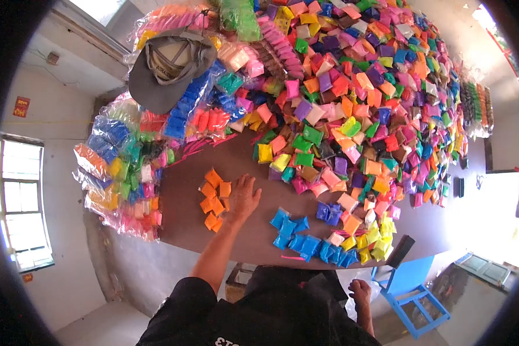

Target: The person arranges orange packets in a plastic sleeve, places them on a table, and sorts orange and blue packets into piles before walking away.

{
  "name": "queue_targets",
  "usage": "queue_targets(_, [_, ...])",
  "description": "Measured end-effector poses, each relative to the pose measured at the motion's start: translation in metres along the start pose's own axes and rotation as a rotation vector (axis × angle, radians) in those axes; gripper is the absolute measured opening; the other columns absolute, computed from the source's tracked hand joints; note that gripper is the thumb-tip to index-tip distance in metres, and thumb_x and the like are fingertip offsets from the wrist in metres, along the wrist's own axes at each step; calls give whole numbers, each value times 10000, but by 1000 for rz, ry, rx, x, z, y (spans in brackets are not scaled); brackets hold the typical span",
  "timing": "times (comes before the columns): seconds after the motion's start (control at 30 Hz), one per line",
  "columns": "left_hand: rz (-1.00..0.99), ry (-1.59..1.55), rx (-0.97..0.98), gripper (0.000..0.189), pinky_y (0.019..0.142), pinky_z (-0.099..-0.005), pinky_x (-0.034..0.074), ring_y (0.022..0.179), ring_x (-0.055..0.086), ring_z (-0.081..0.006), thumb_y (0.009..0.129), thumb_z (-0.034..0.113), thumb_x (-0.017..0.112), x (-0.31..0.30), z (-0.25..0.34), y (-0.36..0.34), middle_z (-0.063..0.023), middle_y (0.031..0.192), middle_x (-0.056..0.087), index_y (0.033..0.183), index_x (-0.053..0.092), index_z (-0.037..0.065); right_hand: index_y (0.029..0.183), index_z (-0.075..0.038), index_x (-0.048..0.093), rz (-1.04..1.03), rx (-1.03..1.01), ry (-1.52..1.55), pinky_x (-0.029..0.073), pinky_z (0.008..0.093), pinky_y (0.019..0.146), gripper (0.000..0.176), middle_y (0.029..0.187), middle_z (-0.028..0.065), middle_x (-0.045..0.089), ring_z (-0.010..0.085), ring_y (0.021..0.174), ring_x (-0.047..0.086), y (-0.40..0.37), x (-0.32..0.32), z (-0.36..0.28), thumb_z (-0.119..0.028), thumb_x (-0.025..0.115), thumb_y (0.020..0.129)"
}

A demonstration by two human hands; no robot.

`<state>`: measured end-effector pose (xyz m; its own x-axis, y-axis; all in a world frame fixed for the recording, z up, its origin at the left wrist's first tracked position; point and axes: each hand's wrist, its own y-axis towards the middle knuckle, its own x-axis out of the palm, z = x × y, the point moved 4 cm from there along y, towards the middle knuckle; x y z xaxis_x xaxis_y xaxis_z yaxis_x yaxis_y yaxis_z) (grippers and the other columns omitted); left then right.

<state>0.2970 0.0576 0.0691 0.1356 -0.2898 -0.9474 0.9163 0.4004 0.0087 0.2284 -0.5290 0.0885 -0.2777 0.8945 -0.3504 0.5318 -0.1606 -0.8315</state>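
Observation:
My left hand (245, 199) reaches over the brown table, fingers stretched out, just right of a small group of orange packets (211, 202). Part of the hand and wrist hides the edge of that group. Low at the right, beside my body, my right hand (360, 292) is closed with curled fingers on a clear plastic bag (350, 308). Much of the bag is hidden behind the hand and my dark clothes. Nearer the table's front edge lie blue packets (308, 247) and yellow packets (380, 237).
A big heap of mixed coloured packets (357, 109) covers the table's (181, 199) far right. Clear bags of sorted packets (112, 167) are stacked at the left, with a grey cap (167, 69) on top. A blue chair (412, 282) stands at the right front.

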Motion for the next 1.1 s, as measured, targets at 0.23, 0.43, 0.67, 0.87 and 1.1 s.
queue_targets(0.23, [50,-47,1,433,974,-496,520,1199,588,-404,844,167,761,7,18,8,-209,1295,604,1217,607,10,1144,-11,682,-68,-9,-17,573,341,676,373,968,90,722,197,862,712,22,-7,-7,-339,666,968])
queue_targets(0.43, [108,-66,-28,398,948,-495,524,1143,615,-399,850,181,756,-6,30,12,-197,1241,630,1179,609,10,1135,-8,686,-89,-70,-64,572,332,687,377,946,85,719,190,864,706,34,-15,-48,-345,646,971])
queue_targets(0.67, [134,-236,-75,402,863,-489,545,1045,649,-425,859,213,763,-31,69,93,-227,1140,661,1171,614,7,1121,0,704,-75,-167,-59,553,290,661,338,930,66,717,142,824,681,55,-29,-113,-304,646,985])
queue_targets(0.87, [304,-425,-25,398,829,-493,547,962,673,-415,863,224,766,-40,108,175,-225,1048,682,1157,620,-2,1084,16,719,-65,-276,-77,538,269,639,302,881,47,706,111,738,641,94,-48,-126,-260,657,980])
queue_targets(1.1, [261,-471,2,377,838,-488,552,970,684,-404,868,136,737,-57,147,243,-207,1098,683,1202,598,29,1087,3,712,-95,-232,-69,564,282,670,273,943,62,721,145,829,700,108,-56,-170,-238,642,981])
